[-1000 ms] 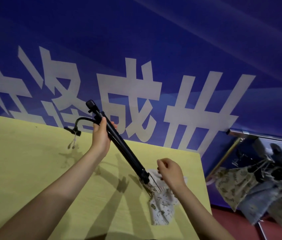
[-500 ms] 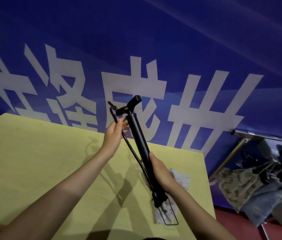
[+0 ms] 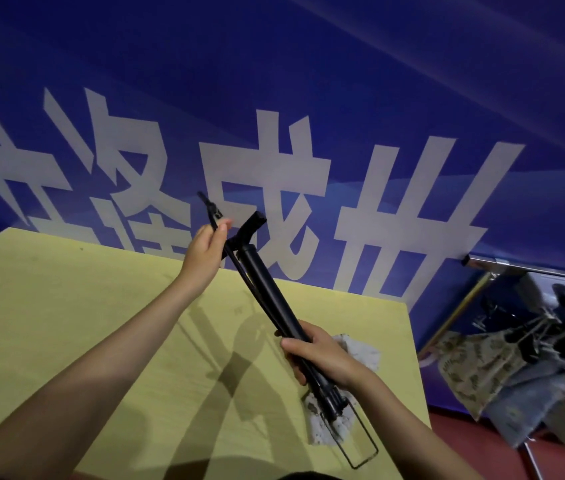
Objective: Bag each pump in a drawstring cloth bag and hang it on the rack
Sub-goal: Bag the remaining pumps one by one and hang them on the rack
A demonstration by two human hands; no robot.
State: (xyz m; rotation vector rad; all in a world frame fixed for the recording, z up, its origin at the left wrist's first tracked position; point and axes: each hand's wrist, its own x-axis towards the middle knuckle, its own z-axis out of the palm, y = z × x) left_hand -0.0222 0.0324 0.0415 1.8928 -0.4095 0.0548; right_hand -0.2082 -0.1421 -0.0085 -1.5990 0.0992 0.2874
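Fingers of the right hand (image 3: 322,358) wrap the black pump (image 3: 270,299) low on its barrel at centre frame, while the left hand (image 3: 205,251) pinches its thin hose (image 3: 217,233) higher up. Beneath lies a printed cloth bag (image 3: 360,351) on the yellow table (image 3: 66,306); filled bags (image 3: 475,372) hang on the rack (image 3: 530,270) at right.

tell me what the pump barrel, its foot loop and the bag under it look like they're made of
Pump barrel: matte black, smooth tube with little glare; plastic or painted metal, can't tell which.
Foot loop: thin bent wire, likely metal, dark finish.
Bag: soft printed cloth, pale with dark specks, crumpled on the table.
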